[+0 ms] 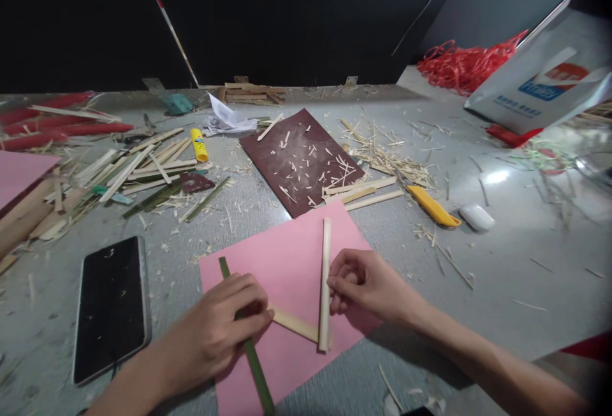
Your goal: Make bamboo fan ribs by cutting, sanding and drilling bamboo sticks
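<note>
A sheet of pink paper (291,263) lies in front of me with three bamboo strips on it. My left hand (234,317) is closed over a green bamboo strip (258,374), which slants under its fingers. Its thumb and fingertips meet the left end of a flat pale strip (296,325). My right hand (354,282), fingers curled together, pinches the edge of a longer pale bamboo strip (324,276) that stretches away from me. The lower end of that strip crosses over the right end of the flat pale one.
Behind the paper lies a dark red board (296,155) strewn with shavings. A yellow utility knife (433,206) and a white eraser-like block (477,217) are to the right. A phone (111,308), glue stick (199,145) and piled bamboo strips (138,164) occupy the left. A white bag (540,72) stands back right.
</note>
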A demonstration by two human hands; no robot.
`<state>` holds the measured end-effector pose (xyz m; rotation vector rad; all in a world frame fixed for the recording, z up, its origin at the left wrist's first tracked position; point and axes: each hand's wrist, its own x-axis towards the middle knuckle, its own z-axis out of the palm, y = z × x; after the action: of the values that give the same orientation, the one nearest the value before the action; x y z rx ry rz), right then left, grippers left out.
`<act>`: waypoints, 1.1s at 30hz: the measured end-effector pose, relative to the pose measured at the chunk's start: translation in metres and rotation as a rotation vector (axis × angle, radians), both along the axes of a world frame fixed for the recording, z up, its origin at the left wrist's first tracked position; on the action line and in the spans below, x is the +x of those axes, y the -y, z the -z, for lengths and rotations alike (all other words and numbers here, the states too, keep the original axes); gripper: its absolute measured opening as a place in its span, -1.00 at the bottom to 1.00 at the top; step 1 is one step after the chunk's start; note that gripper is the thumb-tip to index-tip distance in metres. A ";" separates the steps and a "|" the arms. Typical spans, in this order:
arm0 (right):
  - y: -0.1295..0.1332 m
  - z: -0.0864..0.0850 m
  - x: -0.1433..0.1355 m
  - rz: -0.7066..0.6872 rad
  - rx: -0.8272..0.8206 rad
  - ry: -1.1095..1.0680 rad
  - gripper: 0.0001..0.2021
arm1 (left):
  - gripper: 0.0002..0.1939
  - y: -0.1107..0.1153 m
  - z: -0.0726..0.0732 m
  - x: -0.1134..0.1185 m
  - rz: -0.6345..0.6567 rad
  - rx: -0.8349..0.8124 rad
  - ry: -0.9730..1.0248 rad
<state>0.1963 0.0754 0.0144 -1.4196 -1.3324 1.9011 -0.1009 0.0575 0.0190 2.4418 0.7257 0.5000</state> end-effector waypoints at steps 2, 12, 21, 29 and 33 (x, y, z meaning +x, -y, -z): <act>0.001 0.000 -0.001 -0.016 0.047 0.037 -0.80 | -0.67 0.001 -0.001 0.001 0.010 -0.023 0.006; 0.008 -0.013 0.001 -0.226 0.351 0.404 -0.88 | -0.67 0.002 -0.008 0.003 0.024 -0.026 -0.002; 0.007 -0.005 0.002 -0.254 0.340 0.390 -0.82 | -0.68 0.003 -0.006 -0.003 -0.005 0.006 0.015; 0.007 -0.014 0.003 -0.249 0.378 0.406 -0.84 | -0.70 0.001 -0.007 -0.008 -0.143 0.093 0.099; 0.008 -0.024 0.007 -0.256 0.449 0.460 -0.84 | -0.68 0.001 -0.006 -0.007 -0.161 0.130 0.116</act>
<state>0.2033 0.0678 0.0384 -1.5472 -2.0867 1.3150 -0.1082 0.0567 0.0255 2.4604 0.8684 0.7672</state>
